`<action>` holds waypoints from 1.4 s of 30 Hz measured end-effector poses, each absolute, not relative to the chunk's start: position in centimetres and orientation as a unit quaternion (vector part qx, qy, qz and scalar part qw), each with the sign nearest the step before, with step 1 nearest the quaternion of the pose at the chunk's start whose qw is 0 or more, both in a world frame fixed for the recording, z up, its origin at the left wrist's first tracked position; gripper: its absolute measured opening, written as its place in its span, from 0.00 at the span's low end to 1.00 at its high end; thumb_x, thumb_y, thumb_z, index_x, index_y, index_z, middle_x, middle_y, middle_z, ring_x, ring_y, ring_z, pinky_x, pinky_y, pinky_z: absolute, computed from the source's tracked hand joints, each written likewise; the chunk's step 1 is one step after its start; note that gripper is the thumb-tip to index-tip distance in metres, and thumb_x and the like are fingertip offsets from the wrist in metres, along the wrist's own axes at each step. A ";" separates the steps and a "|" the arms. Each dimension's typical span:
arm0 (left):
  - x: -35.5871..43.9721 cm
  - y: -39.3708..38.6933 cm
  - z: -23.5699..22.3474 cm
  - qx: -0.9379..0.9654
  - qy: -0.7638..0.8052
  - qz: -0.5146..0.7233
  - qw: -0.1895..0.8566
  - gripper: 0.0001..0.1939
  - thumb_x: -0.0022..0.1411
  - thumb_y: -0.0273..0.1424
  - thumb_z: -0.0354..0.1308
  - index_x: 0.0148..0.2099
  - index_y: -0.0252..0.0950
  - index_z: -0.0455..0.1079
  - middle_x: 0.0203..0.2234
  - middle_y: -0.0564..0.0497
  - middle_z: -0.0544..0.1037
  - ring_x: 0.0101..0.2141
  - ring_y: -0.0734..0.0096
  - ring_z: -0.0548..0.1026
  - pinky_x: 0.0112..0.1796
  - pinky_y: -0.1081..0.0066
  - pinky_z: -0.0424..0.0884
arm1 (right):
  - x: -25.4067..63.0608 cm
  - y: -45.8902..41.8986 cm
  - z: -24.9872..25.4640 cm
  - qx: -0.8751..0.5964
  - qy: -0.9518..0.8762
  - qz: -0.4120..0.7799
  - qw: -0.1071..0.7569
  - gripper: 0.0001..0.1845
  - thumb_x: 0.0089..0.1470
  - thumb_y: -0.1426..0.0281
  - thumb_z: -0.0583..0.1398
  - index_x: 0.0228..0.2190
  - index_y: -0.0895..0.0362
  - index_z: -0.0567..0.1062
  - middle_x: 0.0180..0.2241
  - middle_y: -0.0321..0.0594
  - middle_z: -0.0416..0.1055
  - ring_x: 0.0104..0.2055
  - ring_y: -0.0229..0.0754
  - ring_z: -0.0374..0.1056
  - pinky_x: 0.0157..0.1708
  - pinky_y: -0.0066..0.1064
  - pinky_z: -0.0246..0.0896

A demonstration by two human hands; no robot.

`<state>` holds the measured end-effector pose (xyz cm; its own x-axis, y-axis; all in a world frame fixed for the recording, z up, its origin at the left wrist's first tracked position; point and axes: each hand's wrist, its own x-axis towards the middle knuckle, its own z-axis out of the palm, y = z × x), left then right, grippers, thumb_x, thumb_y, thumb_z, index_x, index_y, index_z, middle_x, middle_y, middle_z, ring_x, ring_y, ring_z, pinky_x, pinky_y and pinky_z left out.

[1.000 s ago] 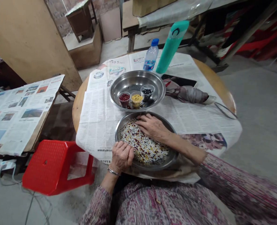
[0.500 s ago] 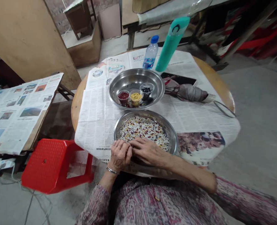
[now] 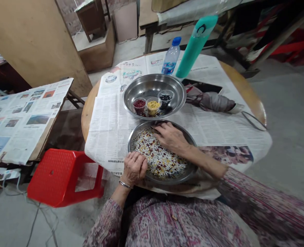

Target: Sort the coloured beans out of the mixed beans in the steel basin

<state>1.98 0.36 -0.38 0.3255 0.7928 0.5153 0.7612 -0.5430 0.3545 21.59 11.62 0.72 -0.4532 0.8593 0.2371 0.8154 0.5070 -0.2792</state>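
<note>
A steel basin (image 3: 194, 166) on the table's near side holds a mix of white grains (image 3: 155, 154) with dark red and yellow beans. My left hand (image 3: 135, 168) rests at its near-left rim, fingers curled into a loose fist; whatever lies inside them is hidden. My right hand (image 3: 171, 137) reaches over the mix to the far inner side, fingers stretched forward and slightly bent, their tips low among the grains. Behind stands a second steel basin (image 3: 131, 92) with three clear cups: red beans (image 3: 139, 104), yellow beans (image 3: 153, 105) and black beans (image 3: 165, 98).
Newspaper (image 3: 105, 127) covers the round table. At the back stand a water bottle (image 3: 171, 56) and a teal flask (image 3: 197, 46). A folded grey umbrella (image 3: 213, 101) lies right, by a dark flat object (image 3: 203, 85). A red stool (image 3: 56, 176) is on the left.
My right hand has moved from beside my left hand to the far side of the near basin. My left hand stays at the rim, still curled. The view has shifted slightly.
</note>
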 end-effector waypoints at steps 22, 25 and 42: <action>2.0 0.2 -0.7 0.792 0.469 0.387 0.048 0.06 0.68 0.28 0.48 0.38 0.36 0.65 0.31 0.47 0.73 0.35 0.65 0.70 0.39 0.62 0.71 | 26.0 9.4 0.0 -0.420 -0.876 0.080 0.224 0.14 0.62 0.70 0.53 0.43 0.59 0.76 0.44 0.49 0.71 0.49 0.48 0.65 0.49 0.40 0.65; 2.0 0.2 -0.8 0.794 0.466 0.389 0.037 0.06 0.68 0.27 0.48 0.38 0.36 0.65 0.30 0.47 0.73 0.35 0.65 0.70 0.39 0.62 0.71 | 24.3 9.4 0.2 -0.484 -0.846 0.055 0.215 0.15 0.63 0.67 0.52 0.46 0.59 0.74 0.44 0.50 0.70 0.47 0.50 0.66 0.47 0.41 0.66; 2.3 0.2 -0.5 0.791 0.445 0.419 0.014 0.06 0.68 0.27 0.48 0.38 0.35 0.65 0.29 0.48 0.73 0.33 0.66 0.70 0.36 0.64 0.71 | 22.5 3.9 1.4 -0.194 -0.947 0.239 0.087 0.08 0.59 0.75 0.56 0.33 0.54 0.75 0.33 0.39 0.72 0.35 0.41 0.68 0.35 0.31 0.64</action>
